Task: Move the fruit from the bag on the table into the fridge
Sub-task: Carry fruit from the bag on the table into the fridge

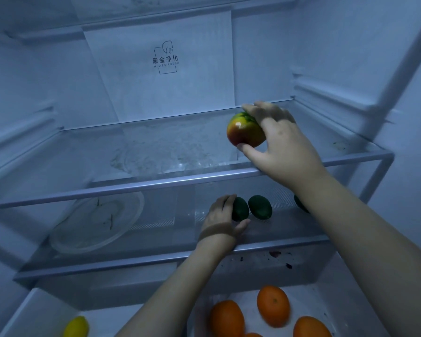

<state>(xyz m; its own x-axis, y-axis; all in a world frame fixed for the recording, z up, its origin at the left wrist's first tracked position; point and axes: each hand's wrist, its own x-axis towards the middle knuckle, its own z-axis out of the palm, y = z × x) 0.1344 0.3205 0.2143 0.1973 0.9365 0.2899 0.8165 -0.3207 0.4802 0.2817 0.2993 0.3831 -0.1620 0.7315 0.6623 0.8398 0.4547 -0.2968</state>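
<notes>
I am looking into the open fridge. My right hand (281, 142) grips a red-yellow-green mango (243, 131) just over the upper glass shelf (156, 183), near its right side. My left hand (223, 218) reaches onto the middle shelf (144, 260) and wraps around a dark green avocado (240, 209). A second avocado (260, 207) lies right beside it. A third dark green fruit (300, 203) is partly hidden behind my right forearm. The bag and the table are out of view.
A clear round plastic lid or plate (95, 222) lies on the middle shelf's left side. Below, the bottom compartment holds several oranges (274, 305) and a lemon (76, 327). Dark stains (277, 255) mark the shelf's front edge at the right.
</notes>
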